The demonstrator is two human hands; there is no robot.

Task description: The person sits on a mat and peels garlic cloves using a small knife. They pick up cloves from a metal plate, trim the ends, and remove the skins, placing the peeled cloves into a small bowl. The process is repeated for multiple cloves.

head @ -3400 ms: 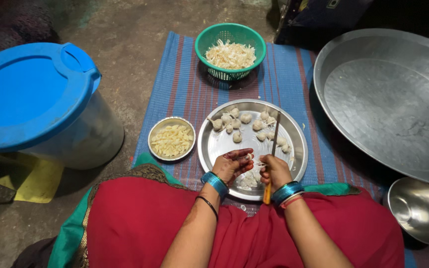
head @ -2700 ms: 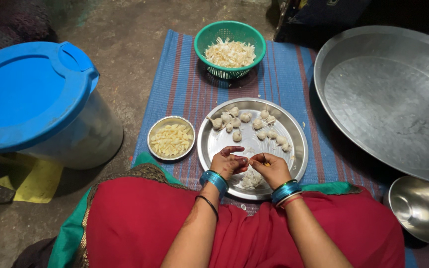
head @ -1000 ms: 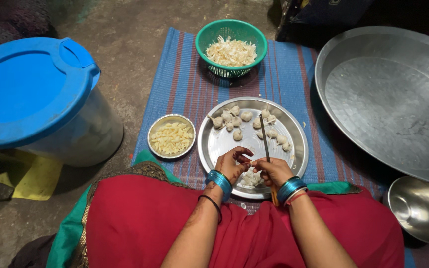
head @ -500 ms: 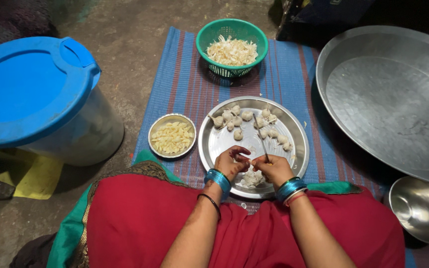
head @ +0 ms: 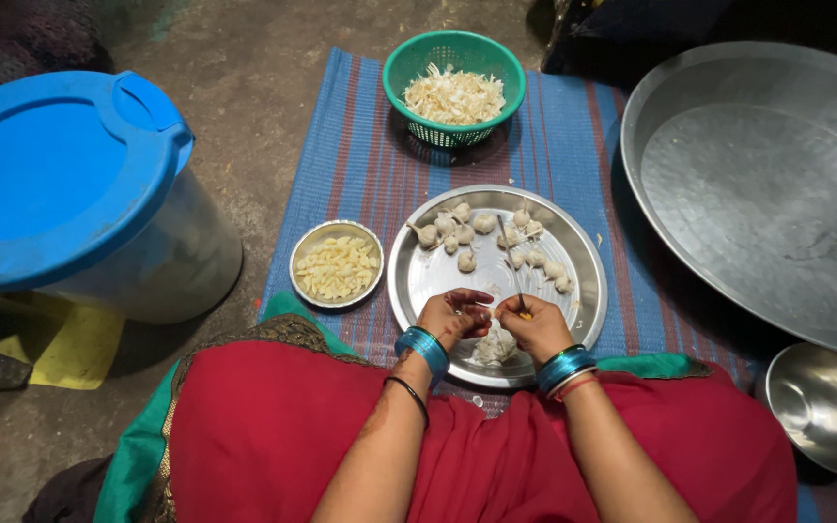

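Shiny metal plate [head: 418,281], green plastic mesh basket [head: 409,73], woven cloth mat [head: 360,165], glossy blue plastic lid [head: 50,174]

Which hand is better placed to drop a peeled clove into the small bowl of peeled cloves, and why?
Probably the left hand: it is nearer the small bowl, which lies on its side of the steel plate. The right hand holds a knife.

Bare concrete floor [head: 244,77], with a blue striped woven mat [head: 360,165] spread across it. On the mat: round steel plate [head: 428,281], small steel bowl [head: 336,264] just beside its left edge, green plastic basket [head: 454,85] beyond. Off the mat, directly on the floor: blue-lidded white bucket [head: 79,184] at left, wide metal basin [head: 777,184] at right, small steel pot [head: 830,407] nearer.
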